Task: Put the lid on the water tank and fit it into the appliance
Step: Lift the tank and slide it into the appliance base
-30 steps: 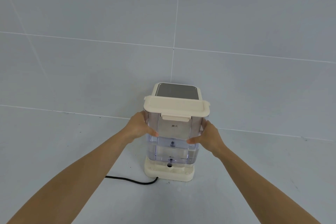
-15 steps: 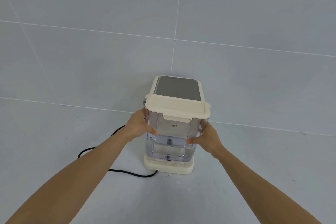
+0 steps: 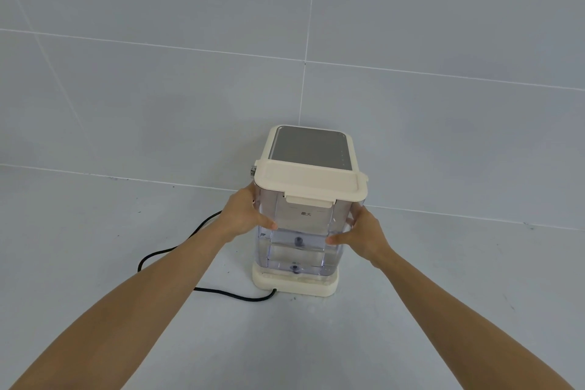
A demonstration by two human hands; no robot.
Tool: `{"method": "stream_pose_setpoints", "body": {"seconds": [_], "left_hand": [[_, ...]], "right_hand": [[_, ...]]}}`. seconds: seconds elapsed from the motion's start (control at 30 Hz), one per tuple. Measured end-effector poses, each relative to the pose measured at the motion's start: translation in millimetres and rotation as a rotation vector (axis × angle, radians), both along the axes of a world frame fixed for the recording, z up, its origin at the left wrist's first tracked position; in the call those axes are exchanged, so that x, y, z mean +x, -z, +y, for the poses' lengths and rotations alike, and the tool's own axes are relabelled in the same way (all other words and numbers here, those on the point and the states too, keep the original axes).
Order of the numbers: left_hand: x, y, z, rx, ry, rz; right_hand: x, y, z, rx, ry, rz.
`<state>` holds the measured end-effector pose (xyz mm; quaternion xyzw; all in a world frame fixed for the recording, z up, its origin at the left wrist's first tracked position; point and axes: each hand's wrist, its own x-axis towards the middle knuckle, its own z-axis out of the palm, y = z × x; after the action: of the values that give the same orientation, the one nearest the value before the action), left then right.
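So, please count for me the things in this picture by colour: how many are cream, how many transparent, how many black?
Cream: 2, the lid and the appliance
Transparent: 1, the water tank
Black: 1, the power cord
Total: 4, not counting the left hand and right hand holding the tank.

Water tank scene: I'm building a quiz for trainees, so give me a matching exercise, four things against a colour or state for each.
Things:
1. lid
2. water tank
3. power cord
4. appliance top panel

States:
A. black, curled on the floor
B. clear, held on both sides
C. grey, glossy
D. cream, closed on the tank

Pairs: 1-D, 2-B, 3-A, 4-C
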<state>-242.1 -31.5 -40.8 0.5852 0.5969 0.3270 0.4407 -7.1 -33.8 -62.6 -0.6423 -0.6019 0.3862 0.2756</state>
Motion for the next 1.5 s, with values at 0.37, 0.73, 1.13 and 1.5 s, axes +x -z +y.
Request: {"method": "stream_pose_setpoints", "body": {"seconds": [0.37, 0.73, 1.13, 1.5], "left_hand": [[-2.0, 8.4, 2.8, -0.004, -0.022, 0.000], [-0.9, 13.9, 1.6, 0.011, -0.022, 0.082], [-0.3, 11.2, -1.2, -0.012, 0.019, 0.228], [4.3, 4.5, -18.1, 0.003, 0.019, 0.351]], "right_hand": [[1.8, 2.3, 4.0, -0.015, 0.004, -0.024], [0.6, 6.9, -0.7, -0.009, -0.005, -0.036], [-1.2, 8.7, -2.9, -0.036, 0.017, 0.054], [1.9, -6.2, -16.0, -0.054, -0.035, 0.014]]}}
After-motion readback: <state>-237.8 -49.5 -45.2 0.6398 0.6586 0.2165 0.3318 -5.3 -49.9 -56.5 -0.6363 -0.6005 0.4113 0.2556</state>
